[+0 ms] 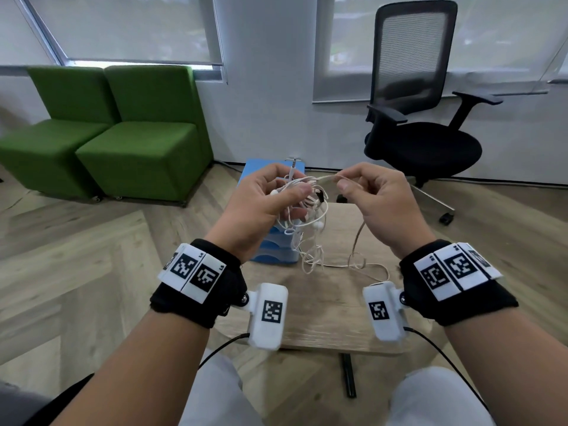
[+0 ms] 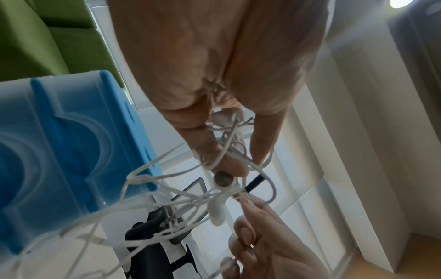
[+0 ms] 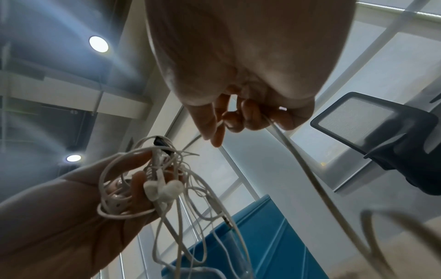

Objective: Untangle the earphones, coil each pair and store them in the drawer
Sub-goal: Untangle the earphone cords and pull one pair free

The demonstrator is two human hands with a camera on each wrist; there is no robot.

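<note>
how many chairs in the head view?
3: two green armchairs side by side at the far left, one black office chair at the far right. Others may be out of frame.

A small wooden table (image 1: 338, 318) with a pale grain stands on a wood-plank floor (image 1: 76, 256), carried by a dark leg under its near edge. At the table's far left corner sits a blue plastic drawer unit (image 1: 273, 250), its stacked drawer fronts facing the near edge. Loose beige cable (image 1: 365, 267) lies looped on the tabletop toward the right edge, just beside the unit; it probably rises from there, though the hands hide that part
</note>
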